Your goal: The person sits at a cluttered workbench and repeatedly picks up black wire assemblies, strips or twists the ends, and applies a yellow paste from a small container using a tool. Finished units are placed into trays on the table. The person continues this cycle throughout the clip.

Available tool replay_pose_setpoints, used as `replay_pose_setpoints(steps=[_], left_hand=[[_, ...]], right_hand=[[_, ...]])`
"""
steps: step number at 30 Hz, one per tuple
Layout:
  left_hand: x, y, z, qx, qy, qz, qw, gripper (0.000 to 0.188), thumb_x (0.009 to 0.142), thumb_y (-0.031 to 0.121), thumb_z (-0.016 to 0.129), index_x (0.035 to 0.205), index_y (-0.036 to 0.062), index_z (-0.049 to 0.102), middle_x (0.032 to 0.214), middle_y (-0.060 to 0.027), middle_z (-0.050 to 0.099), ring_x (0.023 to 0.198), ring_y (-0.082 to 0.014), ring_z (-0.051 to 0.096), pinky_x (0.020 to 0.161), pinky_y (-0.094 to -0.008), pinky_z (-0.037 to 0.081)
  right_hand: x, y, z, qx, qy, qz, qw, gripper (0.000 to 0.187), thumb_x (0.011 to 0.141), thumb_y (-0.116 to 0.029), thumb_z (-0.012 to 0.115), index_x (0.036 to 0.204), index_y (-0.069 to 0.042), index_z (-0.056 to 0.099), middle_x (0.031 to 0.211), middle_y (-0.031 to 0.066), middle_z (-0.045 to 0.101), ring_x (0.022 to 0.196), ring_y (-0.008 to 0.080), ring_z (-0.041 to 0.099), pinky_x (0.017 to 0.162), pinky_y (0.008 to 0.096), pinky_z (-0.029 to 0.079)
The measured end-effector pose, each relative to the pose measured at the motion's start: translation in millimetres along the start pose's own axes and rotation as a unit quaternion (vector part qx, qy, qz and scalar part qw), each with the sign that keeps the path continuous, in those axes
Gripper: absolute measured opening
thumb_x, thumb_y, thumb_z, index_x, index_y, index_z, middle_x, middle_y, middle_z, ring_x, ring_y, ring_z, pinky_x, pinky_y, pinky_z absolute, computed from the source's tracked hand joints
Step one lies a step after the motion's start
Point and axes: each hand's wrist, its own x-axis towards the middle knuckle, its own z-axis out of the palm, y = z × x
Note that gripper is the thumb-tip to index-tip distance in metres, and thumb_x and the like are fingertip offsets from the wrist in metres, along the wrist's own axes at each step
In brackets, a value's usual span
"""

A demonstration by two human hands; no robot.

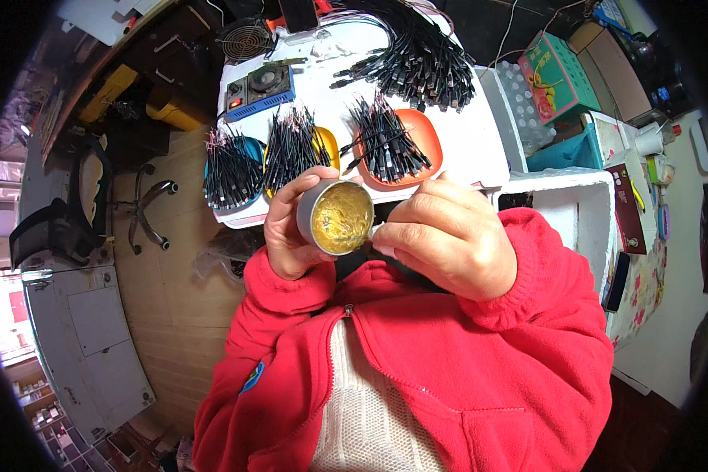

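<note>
My left hand [287, 224] is wrapped around a small grey metal cup [312, 212], tilted so that its inside faces me. A glossy yellowish-brown substance [341, 219] coats the cup's inside. At the cup's right rim my right hand [448, 236] has its fingers pinched together; what they hold, if anything, is hidden. Just beyond both hands, short black cables with bared ends lie in bundles on three plates: a blue plate [253, 148], a yellow plate [327, 145] and an orange plate [422, 134].
A white table [480, 138] carries a blue box-shaped device [261, 93] with a round dark top. Behind lies a large heap of black cables [440, 75], near a round fan grille [244, 41]. White foam boxes [578, 185] stand at the right, and a chair base [141, 206] at the left.
</note>
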Motion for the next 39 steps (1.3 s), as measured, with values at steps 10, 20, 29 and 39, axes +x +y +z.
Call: replay_pose_setpoints(steps=[10,20,29,39], left_hand=[[0.4,3.2,-5.1,0.046,-0.064,0.023,0.997,0.078,0.067,0.008,0.086,0.134,0.0049,0.046,0.137,-0.0194,0.044,0.126,-0.0355,0.050,0.104,-0.0451,0.043],[-4.5,1.4,-9.9,0.036,-0.005,-0.018,0.999,0.087,0.059,0.013,0.091,0.133,0.0060,0.046,0.138,-0.0176,0.045,0.122,-0.0392,0.053,0.100,-0.0474,0.048],[-3.6,3.4,-7.4,0.052,-0.014,-0.021,0.998,0.088,0.062,0.016,0.090,0.135,0.0024,0.043,0.137,-0.0188,0.046,0.120,-0.0359,0.055,0.101,-0.0456,0.047],[-3.6,3.1,-6.5,0.021,0.014,-0.033,0.999,0.091,0.064,0.021,0.090,0.137,-0.0003,0.041,0.135,-0.0191,0.049,0.119,-0.0328,0.056,0.100,-0.0455,0.047]], right_hand=[[-4.1,1.7,9.6,0.031,-0.033,0.091,0.995,0.011,0.071,-0.007,0.070,0.077,-0.005,0.061,0.072,0.0071,0.053,0.070,0.0269,0.057,0.064,0.0369,0.047],[3.0,9.7,6.5,-0.046,0.010,0.070,0.996,0.017,0.066,-0.005,0.072,0.080,-0.005,0.063,0.076,0.0066,0.056,0.070,0.0248,0.058,0.062,0.0354,0.048],[6.3,10.7,7.9,0.086,-0.060,0.170,0.980,0.013,0.076,-0.008,0.072,0.084,-0.006,0.062,0.074,0.0102,0.060,0.072,0.0298,0.061,0.064,0.0377,0.049],[15.3,15.8,-5.9,0.103,-0.009,0.222,0.970,0.018,0.075,-0.001,0.075,0.088,-0.003,0.063,0.074,0.0063,0.062,0.065,0.0145,0.060,0.061,0.0278,0.048]])
